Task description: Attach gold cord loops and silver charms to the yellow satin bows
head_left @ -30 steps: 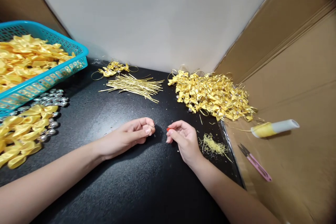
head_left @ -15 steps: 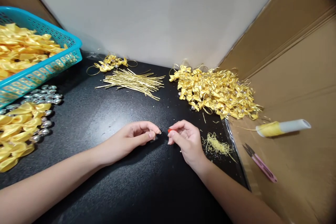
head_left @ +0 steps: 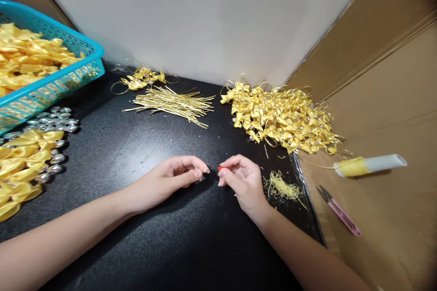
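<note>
My left hand (head_left: 180,175) hovers low over the black tabletop (head_left: 143,245), thumb and forefinger closed in a pinch. Whatever it grips, if anything, is too small and shadowed to make out. Facing it across a narrow gap is my right hand (head_left: 242,182), also pinched. A small red piece (head_left: 221,168) shows between its thumb and forefinger; its kind is unclear. Beyond the hands lies a bundle of gold twist ties (head_left: 174,105). Just right of my right hand is a tangle of yellow thread scraps (head_left: 283,186).
A blue basket (head_left: 92,66) of yellow ribbon bows stands at left, with silver beads (head_left: 56,120) and beaded bows (head_left: 23,159) in front. Finished-looking gold bows (head_left: 280,116) are heaped at back right. Pink thread snips (head_left: 341,213) and a yellow thread tube (head_left: 351,167) lie on cardboard.
Both hands keep practically the same pose and place. The view has shifted slightly, so the basket and left-hand bows sit a little higher and farther left.
</note>
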Tool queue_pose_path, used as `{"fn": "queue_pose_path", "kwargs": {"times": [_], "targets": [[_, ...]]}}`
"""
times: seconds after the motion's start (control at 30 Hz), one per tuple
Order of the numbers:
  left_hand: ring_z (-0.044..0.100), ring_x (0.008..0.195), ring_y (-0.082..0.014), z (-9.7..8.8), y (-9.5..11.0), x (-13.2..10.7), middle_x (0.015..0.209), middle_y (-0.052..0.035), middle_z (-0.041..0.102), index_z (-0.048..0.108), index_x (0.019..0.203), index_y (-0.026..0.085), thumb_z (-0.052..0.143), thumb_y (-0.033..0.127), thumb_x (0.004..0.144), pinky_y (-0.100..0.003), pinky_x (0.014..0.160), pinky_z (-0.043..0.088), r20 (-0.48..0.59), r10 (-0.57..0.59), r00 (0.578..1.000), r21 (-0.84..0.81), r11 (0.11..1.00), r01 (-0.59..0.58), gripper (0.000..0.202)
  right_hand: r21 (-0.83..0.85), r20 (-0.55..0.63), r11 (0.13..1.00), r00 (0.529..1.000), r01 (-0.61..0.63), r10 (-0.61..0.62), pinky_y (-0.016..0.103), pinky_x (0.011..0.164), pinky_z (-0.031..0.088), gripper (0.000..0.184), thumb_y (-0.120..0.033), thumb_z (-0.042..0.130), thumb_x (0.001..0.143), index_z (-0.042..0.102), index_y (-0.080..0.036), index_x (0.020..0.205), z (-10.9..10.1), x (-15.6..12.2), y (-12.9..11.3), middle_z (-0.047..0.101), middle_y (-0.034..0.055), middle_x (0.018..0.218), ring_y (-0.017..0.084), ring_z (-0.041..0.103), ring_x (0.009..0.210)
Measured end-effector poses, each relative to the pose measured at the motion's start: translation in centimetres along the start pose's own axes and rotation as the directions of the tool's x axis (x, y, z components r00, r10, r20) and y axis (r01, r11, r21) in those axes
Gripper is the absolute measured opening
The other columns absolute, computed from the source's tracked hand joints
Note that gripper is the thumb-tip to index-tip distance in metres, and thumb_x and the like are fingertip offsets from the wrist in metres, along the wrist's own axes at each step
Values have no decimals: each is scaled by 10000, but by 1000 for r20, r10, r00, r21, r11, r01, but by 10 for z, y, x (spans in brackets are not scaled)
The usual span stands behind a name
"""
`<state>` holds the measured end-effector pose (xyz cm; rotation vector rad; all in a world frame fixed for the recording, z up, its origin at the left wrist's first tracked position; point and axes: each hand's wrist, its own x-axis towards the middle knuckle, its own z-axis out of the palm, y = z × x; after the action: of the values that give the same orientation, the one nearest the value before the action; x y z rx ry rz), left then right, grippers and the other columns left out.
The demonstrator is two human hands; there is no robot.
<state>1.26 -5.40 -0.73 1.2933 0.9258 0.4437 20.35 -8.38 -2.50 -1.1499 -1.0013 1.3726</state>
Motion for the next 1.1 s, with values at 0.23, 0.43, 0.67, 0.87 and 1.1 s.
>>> {"fn": "queue_pose_path", "kwargs": {"times": [0.23, 0.43, 0.67, 0.87, 1.1], "targets": [[406, 631, -108, 1, 1, 1, 737, 8, 541, 635, 871, 175, 598, 457, 846, -233, 577, 322, -3, 10, 1000, -15, 1000, -10, 285, 1, 1, 1000, 1000, 2, -2, 245, 512, 500, 97, -238, 699, 679, 621, -193, 712, 0, -1, -1, 623, -30, 612, 92, 588, 491], [413, 669, -109, 3, 2, 0, 759, 14, 534, 624, 875, 167, 592, 427, 861, -230, 615, 324, 12, -16, 1000, -37, 999, 17, 262, 1, 18, 1000, 1000, 19, -19, 234, 506, 506, 109, -246, 717, 684, 633, -190, 724, 0, -1, 1, 609, -42, 573, 94, 596, 491], [442, 723, -127, 2, 0, -1, 781, 8, 538, 623, 875, 169, 588, 430, 866, -241, 651, 335, 27, -25, 999, -37, 999, 26, 264, -18, 65, 999, 997, 33, -32, 249, 546, 540, 107, -267, 730, 715, 676, -190, 766, 0, -2, 2, 663, -18, 638, 105, 632, 531], [450, 720, -125, 2, -2, 1, 783, 9, 549, 629, 867, 174, 569, 422, 886, -239, 658, 349, 58, -6, 998, -20, 1000, 7, 256, -3, 82, 999, 996, 38, -38, 240, 546, 551, 79, -234, 731, 714, 707, -191, 775, 2, -2, 2, 690, -12, 671, 97, 633, 527], [500, 709, -132, 2, -5, 0, 796, -12, 600, 645, 879, 175, 588, 451, 865, -239, 639, 391, 38, 7, 999, 5, 1000, -7, 282, 7, 79, 1000, 997, -12, 11, 250, 571, 548, 116, -250, 747, 690, 722, -192, 787, 3, 0, 3, 688, -15, 671, 100, 628, 548]]}}
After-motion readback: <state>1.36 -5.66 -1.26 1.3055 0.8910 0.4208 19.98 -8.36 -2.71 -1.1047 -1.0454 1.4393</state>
